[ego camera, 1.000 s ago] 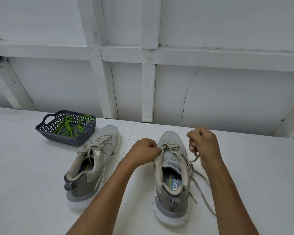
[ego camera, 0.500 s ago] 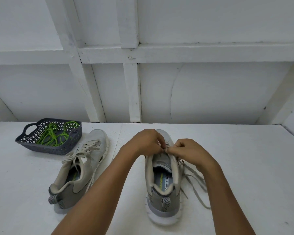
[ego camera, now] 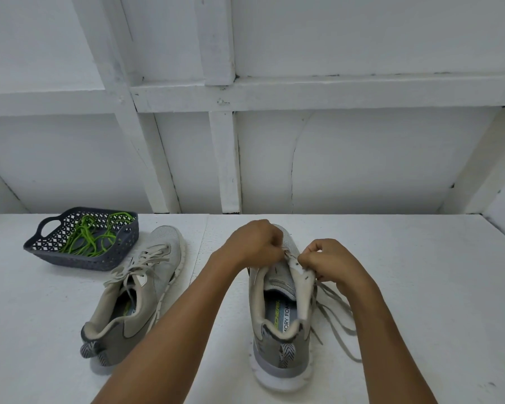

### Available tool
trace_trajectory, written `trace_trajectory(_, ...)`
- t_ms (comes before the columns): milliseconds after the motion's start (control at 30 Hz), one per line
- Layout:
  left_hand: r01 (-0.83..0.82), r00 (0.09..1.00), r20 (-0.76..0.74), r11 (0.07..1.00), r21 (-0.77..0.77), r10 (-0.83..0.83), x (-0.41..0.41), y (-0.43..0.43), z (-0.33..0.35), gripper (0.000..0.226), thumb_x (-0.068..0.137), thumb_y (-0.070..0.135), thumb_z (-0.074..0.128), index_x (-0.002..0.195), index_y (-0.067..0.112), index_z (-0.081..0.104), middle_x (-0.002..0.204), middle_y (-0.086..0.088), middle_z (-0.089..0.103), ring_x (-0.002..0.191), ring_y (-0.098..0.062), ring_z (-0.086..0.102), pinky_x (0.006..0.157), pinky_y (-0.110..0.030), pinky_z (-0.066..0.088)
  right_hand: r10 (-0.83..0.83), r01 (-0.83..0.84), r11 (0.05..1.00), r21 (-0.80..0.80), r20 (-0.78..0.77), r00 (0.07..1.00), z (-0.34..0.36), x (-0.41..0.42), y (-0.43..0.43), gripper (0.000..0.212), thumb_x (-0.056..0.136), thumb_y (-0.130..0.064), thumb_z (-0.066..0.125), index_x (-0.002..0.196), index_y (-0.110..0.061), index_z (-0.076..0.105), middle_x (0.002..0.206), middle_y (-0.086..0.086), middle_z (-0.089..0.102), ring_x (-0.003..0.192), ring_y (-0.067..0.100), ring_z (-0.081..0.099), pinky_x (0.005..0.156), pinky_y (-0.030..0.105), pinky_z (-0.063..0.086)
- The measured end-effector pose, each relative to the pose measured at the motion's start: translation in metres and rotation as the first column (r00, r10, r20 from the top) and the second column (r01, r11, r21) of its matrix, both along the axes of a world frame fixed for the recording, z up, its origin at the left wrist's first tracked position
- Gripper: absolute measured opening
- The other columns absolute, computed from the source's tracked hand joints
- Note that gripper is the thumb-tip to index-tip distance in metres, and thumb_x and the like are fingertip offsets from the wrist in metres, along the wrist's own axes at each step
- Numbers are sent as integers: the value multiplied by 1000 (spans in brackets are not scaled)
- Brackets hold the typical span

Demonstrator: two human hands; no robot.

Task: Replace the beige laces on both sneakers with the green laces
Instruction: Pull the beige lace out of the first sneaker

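Beige lace: half out, loose ends trailing right of the right sneaker.
Grip: my left hand pinches lace at the front eyelets; right hand pinches the eyelet flap.
Method: I pull one crossing at a time, flap held steady.
Hidden: fingertips and lowest eyelets, behind knuckles.

Basket: far left on my table, laces inside.
Left sneaker: just right of the basket.
Right sneaker: before me, under my fingers.
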State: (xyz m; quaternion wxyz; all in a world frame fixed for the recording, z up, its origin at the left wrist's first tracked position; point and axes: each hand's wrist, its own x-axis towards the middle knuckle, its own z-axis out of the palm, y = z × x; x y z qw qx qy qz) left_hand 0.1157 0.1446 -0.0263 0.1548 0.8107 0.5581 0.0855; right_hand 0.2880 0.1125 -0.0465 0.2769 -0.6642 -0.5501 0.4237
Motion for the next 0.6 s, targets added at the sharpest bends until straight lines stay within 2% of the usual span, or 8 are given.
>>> trace_trajectory(67, -146, 988, 57, 983, 108, 140, -5, 0, -3, 11, 81, 23, 60, 72, 16, 59, 79, 3, 50, 80, -22, 55, 64, -29, 43, 4, -4, 1000, -6, -12, 1000, 0, 1, -1, 7, 76, -9, 64, 75, -11, 57, 69, 9, 52, 61, 21, 48, 60, 30, 40)
trace_trajectory(133, -281, 959, 80, 941, 186, 271, -11, 0, -5, 11, 81, 21, 59, 78, 11, 62, 86, -1, 53, 81, -24, 55, 67, -32, 48, 5, -5, 1000, -10, -12, 1000, -2, 1, 0, 8, 77, -9, 64, 75, -10, 57, 69, 9, 53, 60, 20, 49, 60, 29, 40)
trace_trajectory(233, -349, 937, 73, 922, 165, 342, -21, 1, -6, 14, 80, 17, 59, 87, 7, 66, 94, -5, 60, 84, -24, 58, 71, -33, 52, 2, -2, 1000, -2, 8, 1000, -4, 0, 2, 10, 76, -12, 67, 73, -10, 58, 66, 5, 58, 58, 18, 53, 60, 30, 44)
trace_trajectory(300, -295, 954, 105, 945, 139, 282, -25, 2, -4, 16, 81, 15, 60, 95, 12, 67, 102, -3, 61, 89, -20, 58, 70, -29, 47, 6, -6, 1000, 8, 31, 999, -4, -2, 3, 11, 76, -13, 67, 71, -11, 57, 63, 3, 59, 55, 16, 54, 58, 29, 45)
trace_trajectory(400, -96, 982, 174, 989, 111, 76, -22, 1, 3, 24, 84, 15, 62, 106, 21, 70, 108, 2, 58, 97, -13, 54, 75, -27, 43, 12, -13, 1000, 17, 54, 998, -2, -5, 4, 12, 75, -14, 67, 71, -11, 56, 60, 2, 56, 52, 15, 51, 56, 28, 42)
trace_trajectory(500, 53, 995, 82, 994, 91, -61, -13, 1, 3, 18, 83, 24, 66, 98, 24, 75, 111, 2, 61, 104, -15, 56, 86, -34, 50, 5, -8, 1000, 31, 94, 996, -1, -8, 4, 13, 73, -16, 67, 70, -12, 55, 63, 3, 56, 56, 18, 50, 58, 29, 41)
trace_trajectory(600, 57, 998, 7, 998, 29, -57, -5, 1, 2, 17, 79, 35, 73, 93, 26, 77, 110, 2, 60, 106, -17, 55, 89, -39, 51, 5, -11, 999, 50, 120, 993, 0, -11, 2, 13, 74, -17, 68, 71, -13, 56, 66, 3, 57, 61, 18, 52, 60, 29, 42)
